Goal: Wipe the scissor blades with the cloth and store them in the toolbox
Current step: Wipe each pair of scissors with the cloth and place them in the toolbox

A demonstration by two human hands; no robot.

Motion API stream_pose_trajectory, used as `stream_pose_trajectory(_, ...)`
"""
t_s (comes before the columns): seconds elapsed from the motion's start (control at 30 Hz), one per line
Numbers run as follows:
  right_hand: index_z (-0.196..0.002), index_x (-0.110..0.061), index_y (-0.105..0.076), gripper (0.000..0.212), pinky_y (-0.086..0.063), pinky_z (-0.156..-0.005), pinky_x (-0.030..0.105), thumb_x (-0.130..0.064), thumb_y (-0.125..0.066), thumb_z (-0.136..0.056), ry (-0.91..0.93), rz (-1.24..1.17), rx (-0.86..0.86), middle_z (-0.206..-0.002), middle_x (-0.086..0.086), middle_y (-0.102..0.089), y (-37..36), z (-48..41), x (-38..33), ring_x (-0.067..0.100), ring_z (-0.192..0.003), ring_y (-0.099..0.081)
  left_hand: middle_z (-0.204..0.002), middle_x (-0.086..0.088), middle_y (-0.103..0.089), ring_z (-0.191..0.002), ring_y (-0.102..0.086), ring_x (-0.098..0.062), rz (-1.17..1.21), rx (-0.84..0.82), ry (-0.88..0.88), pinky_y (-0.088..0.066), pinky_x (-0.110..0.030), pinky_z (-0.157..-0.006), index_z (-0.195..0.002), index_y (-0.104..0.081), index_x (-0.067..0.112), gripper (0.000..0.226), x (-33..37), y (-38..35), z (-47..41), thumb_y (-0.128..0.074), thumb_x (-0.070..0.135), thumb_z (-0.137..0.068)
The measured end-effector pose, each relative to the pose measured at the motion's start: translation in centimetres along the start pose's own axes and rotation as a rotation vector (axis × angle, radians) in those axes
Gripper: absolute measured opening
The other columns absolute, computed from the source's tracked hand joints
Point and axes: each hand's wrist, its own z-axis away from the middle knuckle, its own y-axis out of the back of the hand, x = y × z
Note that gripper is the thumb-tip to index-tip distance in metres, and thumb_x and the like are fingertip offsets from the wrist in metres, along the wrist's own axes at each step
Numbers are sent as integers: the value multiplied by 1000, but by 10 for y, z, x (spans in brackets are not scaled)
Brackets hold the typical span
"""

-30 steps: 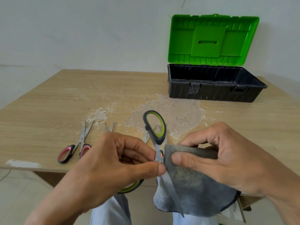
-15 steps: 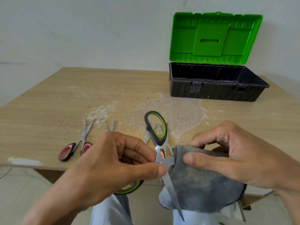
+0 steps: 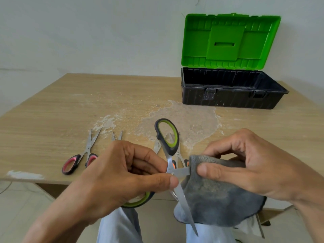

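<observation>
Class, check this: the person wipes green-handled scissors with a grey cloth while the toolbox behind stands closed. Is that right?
Not quite: the head view shows the toolbox open, its green lid raised. The green-handled scissors and grey cloth are as stated.

You have a single view, taken from the wide-angle camera on your head, facing forward and tilted down over the tabletop [image 3: 52, 116]. It sits very close to your work: your left hand [image 3: 122, 174] at 7 o'clock and your right hand [image 3: 249, 165] at 4 o'clock fill the lower half of the frame, with your lap [image 3: 119, 227] under them at 6 o'clock. The tabletop runs away from you to the wall [image 3: 87, 32] at 12 o'clock, and the open toolbox [image 3: 233, 97] stands at the far side at 1 o'clock.
</observation>
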Motion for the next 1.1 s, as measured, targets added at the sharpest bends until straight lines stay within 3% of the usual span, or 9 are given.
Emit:
stream_pose_trajectory(0.1,-82,-26,-81,28,-48,-72,23,-53,-75,-89,4,39,-4,-77,-2,-75,-8,-4,0,14,-71,-69,-70,-8,-77,-60,-71,-15,-7,3,-5,-51,-18,-56,-72,-80,15,24,0,-2,-1,-88,28,-54)
stream_pose_trajectory(0.2,-80,-27,-80,23,-43,-68,12,-48,-77,-87,-1,0,-34,-73,-3,-72,-13,-8,-3,12,-67,-65,-70,-9,-77,-59,-71,-14,5,-6,5,-52,-18,-55,-71,-79,14,23,-2,-1,1,-88,26,-54)
stream_pose_trajectory(0.3,-85,-25,-82,18,-43,-80,6,-41,-77,-92,7,-14,-87,-80,-3,-77,-9,-7,-3,10,-78,-72,-69,-12,-76,-57,-70,-14,24,-22,28,-51,-16,-54,-70,-79,11,20,-5,3,3,-88,22,-56)
stream_pose_trajectory(0.43,-91,-27,-83,21,-47,-91,22,-45,-72,-88,-10,-4,-83,-90,-2,-81,-1,-3,3,17,-91,-75,-67,-13,-76,-49,-64,-9,64,-14,41,-43,-12,-45,-67,-79,11,16,-7,5,4,-88,20,-57)
stream_pose_trajectory(0.5,-89,-30,-82,25,-44,-89,20,-53,-72,-84,-4,-4,-50,-87,-4,-79,-1,-2,5,14,-88,-74,-69,-14,-76,-49,-62,-9,63,3,34,-41,-13,-44,-66,-79,13,19,-7,5,2,-88,25,-56)
stream_pose_trajectory(0.67,-78,-25,-75,36,-45,-65,13,-61,-73,-79,24,-12,-14,-69,-6,-69,-9,-8,5,4,-63,-61,-64,-14,-74,-39,-55,-5,91,25,19,-36,-11,-38,-63,-78,10,18,0,3,1,-88,21,-53)
stream_pose_trajectory(0.8,-75,-30,-74,19,-46,-72,11,-44,-76,-87,36,-100,-88,-71,-11,-69,-9,-9,3,4,-69,-64,-55,-12,-67,-29,-45,-2,114,7,37,-31,-9,-33,-62,-76,4,18,2,4,5,-86,14,-52)
stream_pose_trajectory(0.97,-82,-21,-80,24,-58,-81,32,-44,-78,-86,9,-125,-86,-83,3,-77,1,-9,7,22,-81,-73,-66,-13,-75,-47,-64,-13,4,13,-3,-45,-15,-44,-66,-78,10,23,-1,9,6,-89,23,-51)
stream_pose_trajectory(1.1,-71,-28,-74,23,-52,-69,25,-47,-79,-83,29,-119,-67,-70,-3,-69,-8,-12,8,16,-69,-65,-71,-10,-77,-60,-73,-19,-48,-1,-33,-53,-19,-56,-70,-79,16,23,0,3,4,-89,28,-53)
